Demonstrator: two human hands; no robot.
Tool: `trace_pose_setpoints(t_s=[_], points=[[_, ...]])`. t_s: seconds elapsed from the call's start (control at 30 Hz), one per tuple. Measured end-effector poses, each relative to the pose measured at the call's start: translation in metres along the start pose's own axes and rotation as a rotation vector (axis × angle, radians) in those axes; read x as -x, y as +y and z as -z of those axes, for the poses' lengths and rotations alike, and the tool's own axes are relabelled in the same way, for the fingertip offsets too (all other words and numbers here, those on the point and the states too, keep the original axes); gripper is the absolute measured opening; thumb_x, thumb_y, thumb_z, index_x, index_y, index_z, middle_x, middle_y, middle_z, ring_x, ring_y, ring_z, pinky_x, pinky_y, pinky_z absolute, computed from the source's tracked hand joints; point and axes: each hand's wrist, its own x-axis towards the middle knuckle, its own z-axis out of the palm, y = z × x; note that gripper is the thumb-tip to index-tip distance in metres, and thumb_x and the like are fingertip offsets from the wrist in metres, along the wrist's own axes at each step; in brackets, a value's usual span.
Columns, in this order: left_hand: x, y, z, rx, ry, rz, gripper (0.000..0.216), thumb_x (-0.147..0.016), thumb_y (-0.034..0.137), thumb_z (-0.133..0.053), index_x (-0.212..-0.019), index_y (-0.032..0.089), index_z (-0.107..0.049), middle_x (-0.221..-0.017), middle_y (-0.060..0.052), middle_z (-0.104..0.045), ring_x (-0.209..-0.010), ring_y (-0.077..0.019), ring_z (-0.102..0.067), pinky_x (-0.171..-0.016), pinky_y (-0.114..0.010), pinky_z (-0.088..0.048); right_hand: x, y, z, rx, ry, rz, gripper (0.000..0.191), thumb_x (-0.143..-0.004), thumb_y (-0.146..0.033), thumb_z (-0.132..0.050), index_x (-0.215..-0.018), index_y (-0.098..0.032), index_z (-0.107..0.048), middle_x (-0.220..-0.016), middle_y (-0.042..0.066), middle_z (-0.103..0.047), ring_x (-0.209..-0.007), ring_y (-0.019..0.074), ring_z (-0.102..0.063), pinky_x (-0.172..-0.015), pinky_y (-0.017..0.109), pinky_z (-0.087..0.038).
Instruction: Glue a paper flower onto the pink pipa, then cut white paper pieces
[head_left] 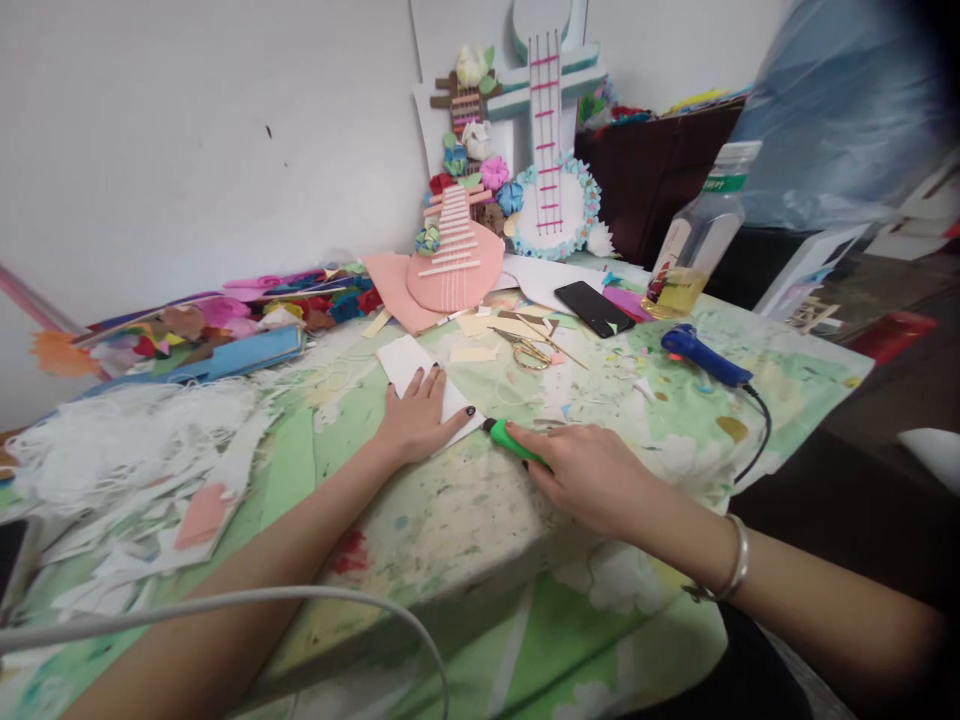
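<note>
My left hand (416, 415) lies flat with spread fingers on a white sheet of paper or card (405, 358), pressing it to the table. A narrow corner of the sheet shows past my thumb. My right hand (589, 475) is closed round a bright green hand tool (517, 440) with a dark tip. That tip points left and is at the right corner of the white sheet; whether it touches cannot be told. The tool's far end is hidden in my palm. Gold-handled scissors (531, 352) lie behind the sheet, among paper scraps.
A blue glue gun (705, 355) with a black cord lies right, near a bottle of yellow liquid (694, 235) and a black phone (592, 307). Paper instruments (457, 270) stand at the back. White paper shreds (135, 435) heap at left. A pale cable (300, 593) crosses the foreground.
</note>
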Motion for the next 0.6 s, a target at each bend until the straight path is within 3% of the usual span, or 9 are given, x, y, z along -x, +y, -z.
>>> trace_pose_setpoints(t_s=[0.6], points=[[0.0016,0.002,0.003,-0.009,0.003,-0.008,0.087,-0.085,0.069,-0.012,-0.149,0.01,-0.014,-0.156,-0.01,-0.013,-0.143,-0.0312,-0.012,-0.108,-0.061,-0.02,-0.0019,0.0018,0.0004,0.026,-0.031,-0.033,0.045,-0.089,-0.029,-0.04,-0.134,-0.029,-0.047,-0.086,0.006,-0.071,-0.071,0.0192,-0.063,-0.055,0.027,-0.028]])
